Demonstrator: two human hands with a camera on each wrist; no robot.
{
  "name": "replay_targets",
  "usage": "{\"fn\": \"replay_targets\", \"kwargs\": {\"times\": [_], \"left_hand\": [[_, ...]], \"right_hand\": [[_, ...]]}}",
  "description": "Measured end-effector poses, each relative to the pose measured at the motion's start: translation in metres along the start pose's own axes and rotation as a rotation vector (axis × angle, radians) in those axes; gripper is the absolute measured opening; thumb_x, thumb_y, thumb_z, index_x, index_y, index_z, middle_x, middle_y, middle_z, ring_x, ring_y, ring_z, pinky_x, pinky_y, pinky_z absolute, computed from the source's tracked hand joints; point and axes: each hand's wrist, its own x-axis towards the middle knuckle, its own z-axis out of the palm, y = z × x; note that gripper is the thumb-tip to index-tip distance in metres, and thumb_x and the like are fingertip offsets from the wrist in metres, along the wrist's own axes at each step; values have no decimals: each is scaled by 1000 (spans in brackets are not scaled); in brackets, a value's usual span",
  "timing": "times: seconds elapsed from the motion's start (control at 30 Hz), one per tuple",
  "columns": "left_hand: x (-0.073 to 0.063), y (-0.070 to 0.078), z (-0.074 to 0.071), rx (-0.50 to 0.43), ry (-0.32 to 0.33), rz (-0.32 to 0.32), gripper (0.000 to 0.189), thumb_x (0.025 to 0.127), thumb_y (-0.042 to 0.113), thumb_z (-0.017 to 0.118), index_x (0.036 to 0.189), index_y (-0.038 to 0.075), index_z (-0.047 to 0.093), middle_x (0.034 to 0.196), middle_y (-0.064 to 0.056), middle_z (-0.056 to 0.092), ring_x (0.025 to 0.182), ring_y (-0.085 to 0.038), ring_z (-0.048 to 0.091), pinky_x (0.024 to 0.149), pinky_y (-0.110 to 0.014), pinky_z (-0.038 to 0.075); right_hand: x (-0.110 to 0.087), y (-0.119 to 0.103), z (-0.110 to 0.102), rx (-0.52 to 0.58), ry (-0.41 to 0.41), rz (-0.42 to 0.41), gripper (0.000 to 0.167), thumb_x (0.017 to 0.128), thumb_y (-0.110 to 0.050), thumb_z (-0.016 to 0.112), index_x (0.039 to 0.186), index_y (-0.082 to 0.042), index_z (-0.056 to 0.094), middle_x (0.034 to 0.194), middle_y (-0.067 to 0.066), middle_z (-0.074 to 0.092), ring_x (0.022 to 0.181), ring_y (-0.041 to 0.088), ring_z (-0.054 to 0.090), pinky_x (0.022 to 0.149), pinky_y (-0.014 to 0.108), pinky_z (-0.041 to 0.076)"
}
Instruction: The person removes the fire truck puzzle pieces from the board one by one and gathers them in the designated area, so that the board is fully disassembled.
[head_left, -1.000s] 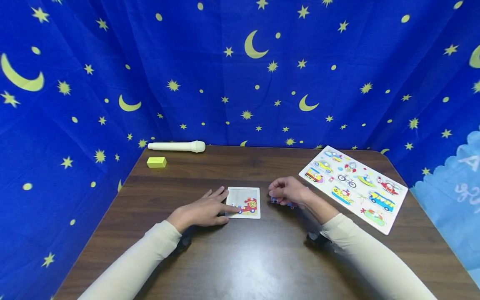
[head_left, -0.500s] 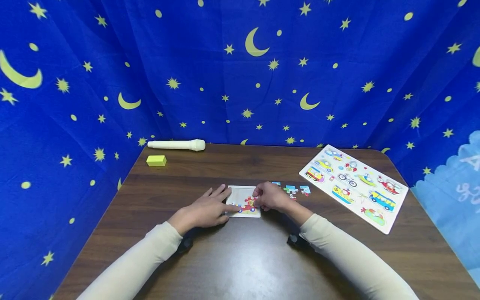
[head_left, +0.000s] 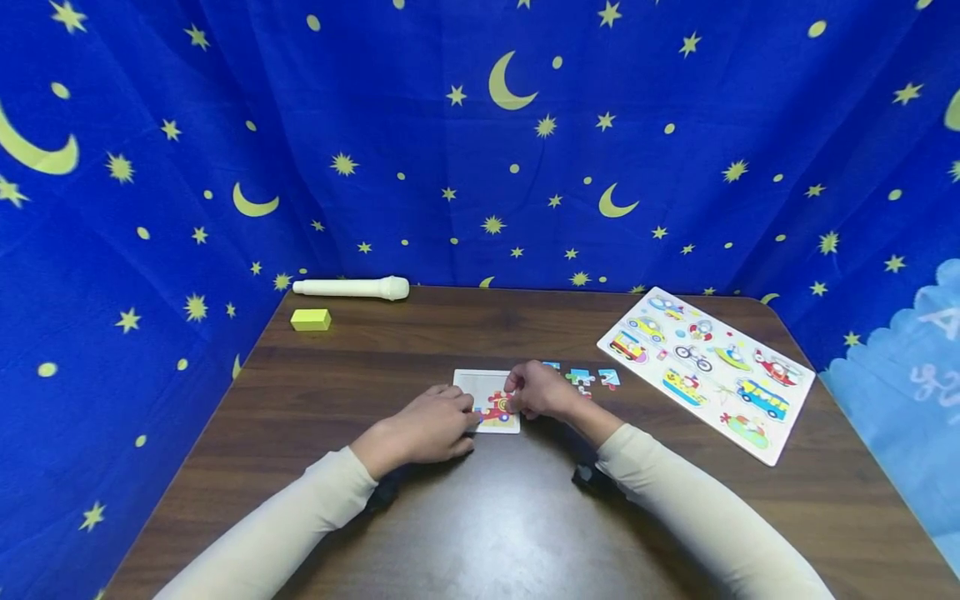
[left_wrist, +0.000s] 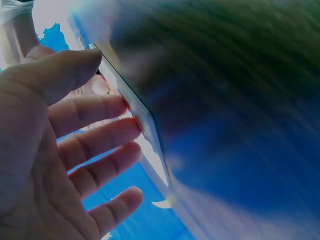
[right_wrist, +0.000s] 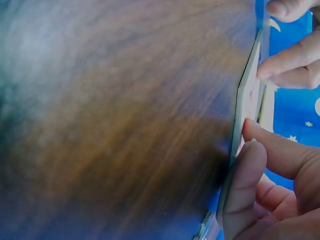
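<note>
A small white-framed jigsaw tray (head_left: 468, 382) lies mid-table, partly filled with pieces showing a red vehicle (head_left: 497, 408). My left hand (head_left: 431, 423) rests at its left side; in the left wrist view its fingers (left_wrist: 95, 111) are loosely extended, tips touching the puzzle. At the tray's right edge my right hand (head_left: 546, 392) pinches a puzzle piece between thumb and index finger, the piece mostly hidden by the fingertips. In the right wrist view the thumb and index (right_wrist: 252, 150) meet close over the tray's edge (right_wrist: 239, 107). Several loose blue puzzle pieces (head_left: 581, 377) lie just beyond the right hand.
A large vehicle picture board (head_left: 708, 371) lies slanted at the right. At the back left are a white microphone-shaped object (head_left: 352, 288) and a yellow block (head_left: 311, 320). A blue star-and-moon curtain (head_left: 420, 150) encloses the brown table (head_left: 480, 517).
My right hand has moved left from the loose pieces to the tray's right edge. My left hand's fingers, earlier spread over the tray's left side, have drawn in with tips on the puzzle.
</note>
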Motion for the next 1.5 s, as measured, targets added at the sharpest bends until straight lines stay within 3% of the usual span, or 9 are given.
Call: {"fn": "replay_targets", "kwargs": {"times": [0.17, 0.27, 0.87, 1.03, 1.3, 1.5], "left_hand": [[4, 7, -4, -14, -62, -28, 57, 95, 59, 62, 144, 29, 59, 117, -7, 65, 114, -27, 60, 104, -53, 45], [6, 10, -5, -16, -94, -41, 63, 94, 66, 58, 149, 34, 53, 124, -10, 62, 119, -31, 58, 108, -58, 41], [5, 7, -2, -39, -70, -38, 55, 94, 56, 66, 146, 40, 56, 124, -8, 59, 129, -33, 53, 111, -65, 36], [5, 6, 0, -35, -64, -33, 55, 94, 56, 66, 146, 41, 55, 122, -8, 59, 128, -32, 54, 110, -65, 37], [5, 5, 1, -70, -70, -38, 58, 94, 61, 62, 147, 41, 54, 123, -10, 57, 130, -33, 51, 111, -67, 35], [4, 6, 3, -94, -79, -59, 62, 93, 65, 59, 149, 39, 52, 126, -13, 55, 134, -38, 48, 112, -67, 33]], "right_hand": [[1, -2, 0, -6, 5, 6, 18, 79, 6, 78, 90, -1, 65, 70, 4, 59, 52, 12, 55, 51, 25, 53], [1, -2, -1, 5, -1, 1, 17, 80, 6, 76, 90, 0, 65, 70, 4, 58, 52, 12, 54, 50, 25, 52], [0, 6, -8, 152, -86, -80, 10, 91, 2, 70, 95, -3, 63, 72, 2, 58, 52, 13, 54, 43, 23, 37], [-2, 12, -13, 246, -57, -82, 6, 94, -3, 69, 99, -2, 65, 72, 2, 58, 53, 13, 52, 42, 23, 35], [-33, 45, -63, 421, 17, -10, 22, 96, -8, 66, 113, 5, 62, 69, 3, 57, 50, 6, 46, 41, 22, 34], [-62, 87, -106, 369, 95, 49, 29, 96, -8, 65, 118, 11, 58, 68, -1, 57, 51, 4, 46, 41, 20, 33]]}}
